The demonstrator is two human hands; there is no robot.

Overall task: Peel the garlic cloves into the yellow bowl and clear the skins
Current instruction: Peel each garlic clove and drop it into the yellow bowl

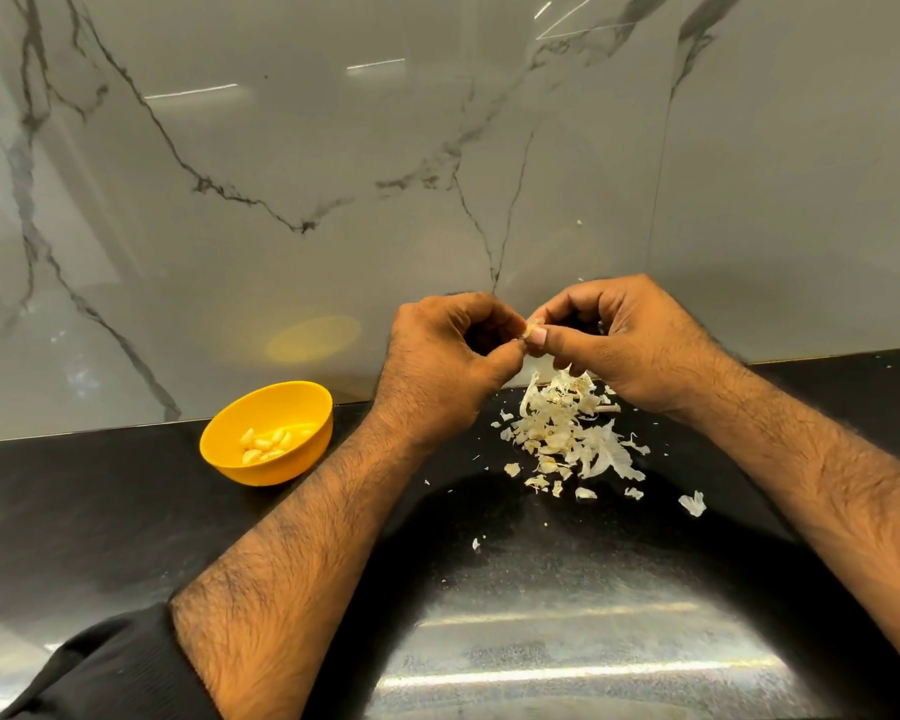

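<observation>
Both hands are raised above the black bench (126, 517), close to its back edge where it meets the marble-patterned wall panel (281, 174). The left hand (440, 366) and the right hand (624, 345) meet fingertip to fingertip, and between them a small garlic clove (533, 332) is pinched; only a pale sliver of it with some loose skin shows, the rest hidden by the fingers. The grip of each hand is curled and clamped on that clove, thumb against forefinger. Directly beneath the hands, on the bench near its back edge, lies a heap of garlic skins (567, 433), white and papery, with smaller flakes scattered from it toward the front of the bench and one larger flake (693, 504) lying apart to the right. The yellow bowl (230, 449) stands on the bench to the left of the left forearm, just beside the back edge and well apart from the skins. Inside it rests a small cluster of peeled cloves (266, 443). A dark sleeve (105, 667) is pushed up on the left arm at the lower left. The front part of the bench reflects overhead light strips.
</observation>
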